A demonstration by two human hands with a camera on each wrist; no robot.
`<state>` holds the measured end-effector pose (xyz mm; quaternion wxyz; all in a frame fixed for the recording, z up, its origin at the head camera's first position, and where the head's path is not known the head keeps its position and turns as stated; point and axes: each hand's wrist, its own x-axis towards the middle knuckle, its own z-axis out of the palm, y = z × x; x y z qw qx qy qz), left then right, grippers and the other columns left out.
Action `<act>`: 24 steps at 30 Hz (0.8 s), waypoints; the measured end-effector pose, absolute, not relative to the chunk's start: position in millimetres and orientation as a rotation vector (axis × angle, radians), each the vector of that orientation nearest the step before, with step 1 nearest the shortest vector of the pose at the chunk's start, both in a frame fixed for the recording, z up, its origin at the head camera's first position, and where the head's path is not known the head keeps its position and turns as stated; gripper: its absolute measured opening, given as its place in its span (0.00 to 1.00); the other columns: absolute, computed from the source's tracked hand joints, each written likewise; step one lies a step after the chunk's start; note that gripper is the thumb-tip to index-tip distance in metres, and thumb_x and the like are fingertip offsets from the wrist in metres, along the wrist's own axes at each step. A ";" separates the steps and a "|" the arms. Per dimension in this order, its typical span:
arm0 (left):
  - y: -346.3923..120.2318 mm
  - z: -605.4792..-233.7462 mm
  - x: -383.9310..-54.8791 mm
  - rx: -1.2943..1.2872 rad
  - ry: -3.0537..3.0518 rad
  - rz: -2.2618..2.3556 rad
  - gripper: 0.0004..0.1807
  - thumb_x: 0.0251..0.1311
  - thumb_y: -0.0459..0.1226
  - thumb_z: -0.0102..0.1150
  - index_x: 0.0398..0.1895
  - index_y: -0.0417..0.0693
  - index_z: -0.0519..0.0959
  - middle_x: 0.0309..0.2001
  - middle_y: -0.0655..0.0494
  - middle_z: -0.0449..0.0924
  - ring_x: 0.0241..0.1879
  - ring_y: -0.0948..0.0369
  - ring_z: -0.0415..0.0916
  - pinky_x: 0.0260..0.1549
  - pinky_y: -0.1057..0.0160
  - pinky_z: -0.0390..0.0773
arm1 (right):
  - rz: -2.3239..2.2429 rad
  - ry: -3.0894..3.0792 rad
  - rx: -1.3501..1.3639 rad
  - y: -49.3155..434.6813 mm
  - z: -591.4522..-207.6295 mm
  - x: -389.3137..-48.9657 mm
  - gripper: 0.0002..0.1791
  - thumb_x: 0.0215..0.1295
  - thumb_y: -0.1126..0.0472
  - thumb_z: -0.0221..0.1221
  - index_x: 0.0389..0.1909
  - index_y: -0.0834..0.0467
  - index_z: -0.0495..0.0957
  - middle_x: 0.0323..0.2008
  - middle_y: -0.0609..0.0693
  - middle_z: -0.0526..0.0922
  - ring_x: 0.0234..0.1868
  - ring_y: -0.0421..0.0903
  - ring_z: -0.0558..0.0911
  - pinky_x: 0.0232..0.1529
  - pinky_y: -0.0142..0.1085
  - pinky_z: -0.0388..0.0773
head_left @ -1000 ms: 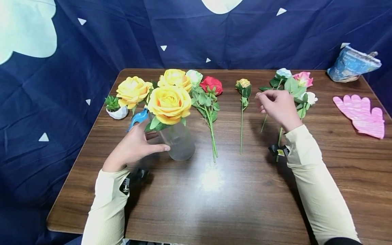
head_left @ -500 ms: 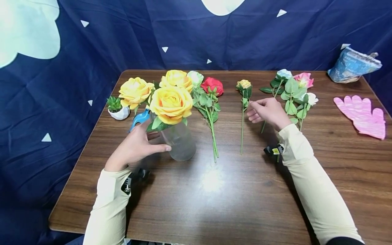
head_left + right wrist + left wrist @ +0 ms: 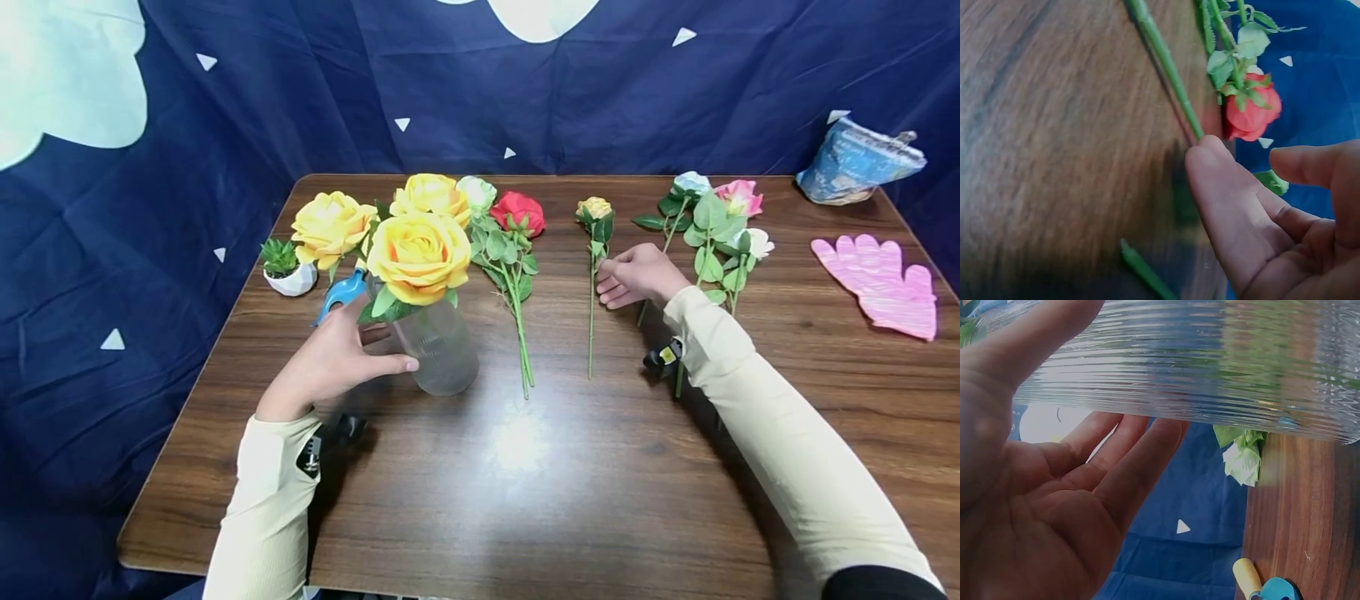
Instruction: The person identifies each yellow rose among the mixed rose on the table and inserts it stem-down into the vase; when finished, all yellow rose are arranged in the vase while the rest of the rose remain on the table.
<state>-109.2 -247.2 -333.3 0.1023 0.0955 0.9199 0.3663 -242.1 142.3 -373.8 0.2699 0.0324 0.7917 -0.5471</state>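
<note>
My left hand (image 3: 330,358) holds the clear ribbed glass vase (image 3: 448,354), its thumb across the near side. Large yellow roses (image 3: 418,254) rise from the vase. In the left wrist view the ribbed glass (image 3: 1166,369) lies between thumb and fingers. On the right, my right hand (image 3: 637,275) is at the stem of a small yellow rose (image 3: 595,208) lying on the table. Seen from the right wrist, the fingertips are right at the green stem (image 3: 1169,75), with the thumb apart from the fingers.
A red rose (image 3: 517,212) and a pale green one lie between vase and small rose. Blue, pink (image 3: 738,198) and white flowers lie to the right, near a pink glove (image 3: 877,283) and blue bag (image 3: 858,162). A potted succulent (image 3: 288,271) and blue-handled tool (image 3: 343,293) sit left.
My right hand has moved left and down from beside the right-hand flowers to the small yellow rose's stem. The left hand has stayed at the vase.
</note>
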 end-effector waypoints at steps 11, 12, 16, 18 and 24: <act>-247.0 -334.7 -110.0 0.302 2.710 1.091 0.55 0.56 0.45 0.78 0.77 0.29 0.55 0.66 0.36 0.74 0.61 0.49 0.73 0.60 0.43 0.77 | -1.461 2.094 0.126 140.1 -384.0 -248.9 0.18 0.78 0.66 0.52 0.55 0.80 0.74 0.22 0.49 0.84 0.23 0.39 0.85 0.32 0.32 0.88; -246.9 -334.8 -110.1 0.304 2.710 1.090 0.55 0.56 0.45 0.78 0.77 0.29 0.55 0.66 0.36 0.75 0.61 0.48 0.74 0.59 0.43 0.77 | -1.456 2.108 0.123 139.3 -384.1 -248.6 0.17 0.77 0.66 0.53 0.53 0.79 0.75 0.22 0.49 0.84 0.23 0.39 0.85 0.31 0.32 0.88; -246.6 -334.1 -110.0 0.297 2.720 1.064 0.55 0.56 0.46 0.77 0.76 0.28 0.55 0.63 0.35 0.77 0.56 0.49 0.75 0.56 0.45 0.78 | -1.424 2.181 0.114 135.6 -384.5 -247.6 0.14 0.75 0.65 0.58 0.47 0.76 0.78 0.20 0.49 0.83 0.20 0.38 0.85 0.29 0.31 0.87; -246.6 -334.0 -109.8 0.291 2.720 1.056 0.54 0.56 0.46 0.77 0.76 0.28 0.56 0.62 0.35 0.78 0.55 0.49 0.75 0.55 0.45 0.79 | -1.395 2.220 0.109 133.8 -384.2 -247.4 0.14 0.74 0.65 0.59 0.45 0.76 0.79 0.20 0.48 0.83 0.19 0.38 0.84 0.28 0.31 0.87; -246.2 -335.2 -109.7 0.293 2.695 1.085 0.54 0.57 0.45 0.77 0.76 0.29 0.55 0.65 0.36 0.76 0.63 0.46 0.75 0.59 0.41 0.78 | -1.264 2.348 0.097 128.8 -383.3 -248.0 0.15 0.72 0.65 0.62 0.45 0.77 0.81 0.17 0.48 0.83 0.17 0.38 0.84 0.27 0.33 0.87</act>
